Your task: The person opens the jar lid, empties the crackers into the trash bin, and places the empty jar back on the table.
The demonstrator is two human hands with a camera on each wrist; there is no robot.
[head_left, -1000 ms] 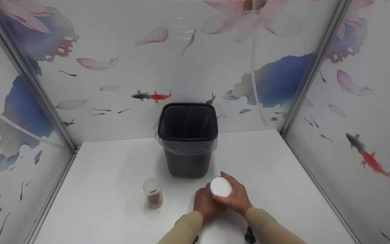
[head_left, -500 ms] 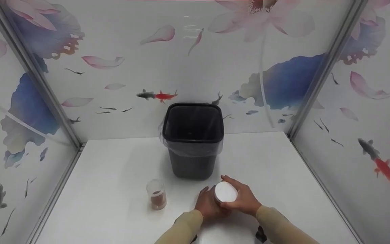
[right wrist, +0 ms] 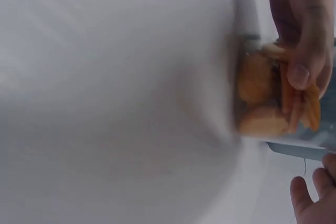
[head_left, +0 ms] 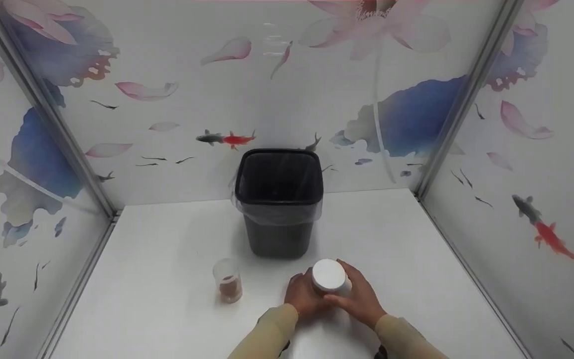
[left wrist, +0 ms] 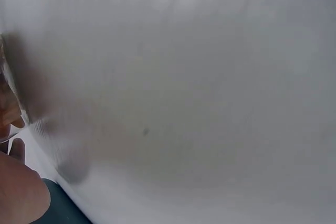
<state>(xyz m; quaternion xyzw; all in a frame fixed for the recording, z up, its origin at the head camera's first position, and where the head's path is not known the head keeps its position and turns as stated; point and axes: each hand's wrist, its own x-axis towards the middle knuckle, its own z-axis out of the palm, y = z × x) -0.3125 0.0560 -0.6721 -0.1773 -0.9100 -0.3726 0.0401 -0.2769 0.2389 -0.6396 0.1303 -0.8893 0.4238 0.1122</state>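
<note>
A clear jar with a white screw lid stands between the two hands in front of the bin. Orange-brown pieces show through its wall in the right wrist view. My left hand grips the jar's body, the thumb lying along its side. My right hand curves round the lid, thumb at the near edge and forefinger at the far right edge. Its other fingertips spread apart from the jar in the right wrist view. The left wrist view catches only a bit of the jar at its left edge.
A second clear container with brownish contents stands upright on the white table, to the left. Behind the hands is a black bin lined with a clear bag. Patterned panels enclose the back and sides.
My right hand has turned slightly clockwise round the lid, and more of the lid's top and side shows. The left hand keeps its hold on the jar. The head view has shifted a little.
</note>
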